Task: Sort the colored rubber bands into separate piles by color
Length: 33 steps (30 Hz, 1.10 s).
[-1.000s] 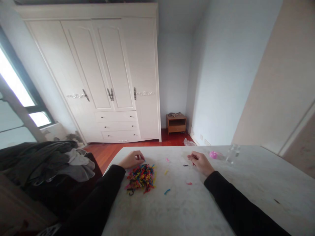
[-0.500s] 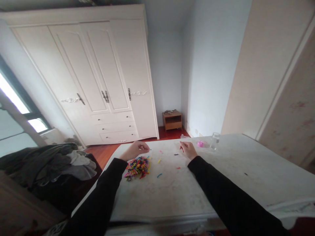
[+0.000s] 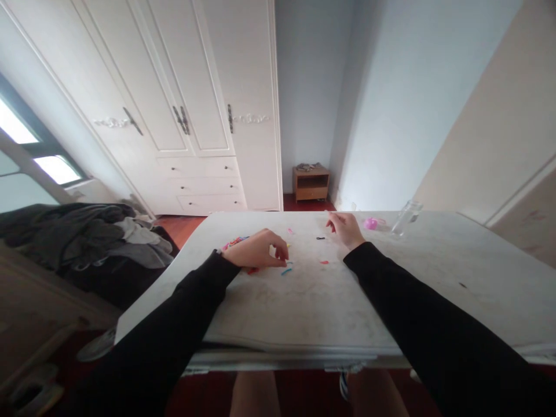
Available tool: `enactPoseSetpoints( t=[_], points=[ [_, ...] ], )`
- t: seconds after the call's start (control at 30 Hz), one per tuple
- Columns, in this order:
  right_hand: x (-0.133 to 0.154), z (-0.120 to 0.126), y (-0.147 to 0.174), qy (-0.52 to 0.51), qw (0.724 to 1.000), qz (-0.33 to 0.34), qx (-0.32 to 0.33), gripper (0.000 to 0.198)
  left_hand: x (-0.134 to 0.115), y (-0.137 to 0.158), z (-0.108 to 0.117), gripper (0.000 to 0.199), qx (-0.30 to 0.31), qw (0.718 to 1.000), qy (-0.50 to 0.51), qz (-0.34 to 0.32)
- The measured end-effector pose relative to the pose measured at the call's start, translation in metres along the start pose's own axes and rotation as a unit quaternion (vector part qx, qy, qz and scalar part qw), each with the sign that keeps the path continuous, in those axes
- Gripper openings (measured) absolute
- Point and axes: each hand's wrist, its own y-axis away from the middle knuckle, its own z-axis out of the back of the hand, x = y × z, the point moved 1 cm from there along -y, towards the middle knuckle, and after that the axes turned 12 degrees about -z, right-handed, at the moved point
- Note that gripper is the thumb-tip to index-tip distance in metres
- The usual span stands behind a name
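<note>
My left hand [image 3: 263,249] is over the table's left part, thumb and forefinger pinched on a tiny dark piece that looks like a small hair tie. Behind the hand and wrist, the heap of colourful small hair ties [image 3: 234,242] is mostly hidden. A blue tie [image 3: 286,271] lies just below my left fingertips. My right hand [image 3: 345,227] rests near the far edge with curled fingers; whatever they hold, if anything, cannot be made out. Between the hands lie a black tie [image 3: 320,238], a red tie [image 3: 324,262] and a pink one [image 3: 290,231].
A pink round object [image 3: 370,224] and a clear glass [image 3: 406,219] stand right of my right hand on the white table [image 3: 304,313]. A small dark piece [image 3: 463,285] lies farther right. Dark clothes [image 3: 87,237] are heaped at left. Behind are a white wardrobe [image 3: 208,69] and a nightstand [image 3: 311,184].
The view has tilted down. My left hand has moved right and nearer, from beyond the heap to above the blue tie, now covering much of the heap. My right hand stays about in place.
</note>
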Motion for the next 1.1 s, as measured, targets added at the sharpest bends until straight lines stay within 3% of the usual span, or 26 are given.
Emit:
enactPoseSetpoints(
  t=[0.2, 0.37, 0.53, 0.67, 0.83, 1.1],
  points=[
    [0.004, -0.001, 0.003, -0.018, 1.0, 0.007, 0.011, 0.063, 0.002, -0.001, -0.013, 0.01, 0.032, 0.999, -0.015, -0.037],
    [0.006, -0.001, 0.002, -0.012, 1.0, 0.013, 0.009, 0.065, 0.003, 0.002, -0.009, 0.009, 0.049, 0.997, -0.058, -0.027],
    [0.006, -0.001, 0.003, -0.007, 1.0, 0.017, 0.015, 0.066, 0.018, 0.005, 0.007, 0.02, -0.038, 0.996, -0.078, -0.002],
    [0.007, -0.001, 0.004, -0.008, 1.0, 0.021, 0.012, 0.065, 0.044, 0.012, 0.021, 0.019, -0.148, 0.977, -0.126, 0.083],
    [0.007, -0.002, 0.003, -0.004, 1.0, 0.023, 0.016, 0.066, 0.066, 0.021, 0.025, 0.013, -0.104, 0.974, -0.145, 0.142],
    [0.007, -0.005, 0.002, 0.001, 0.999, 0.029, 0.03, 0.066, 0.071, 0.018, 0.014, 0.02, -0.048, 0.971, -0.145, 0.185]
  ],
)
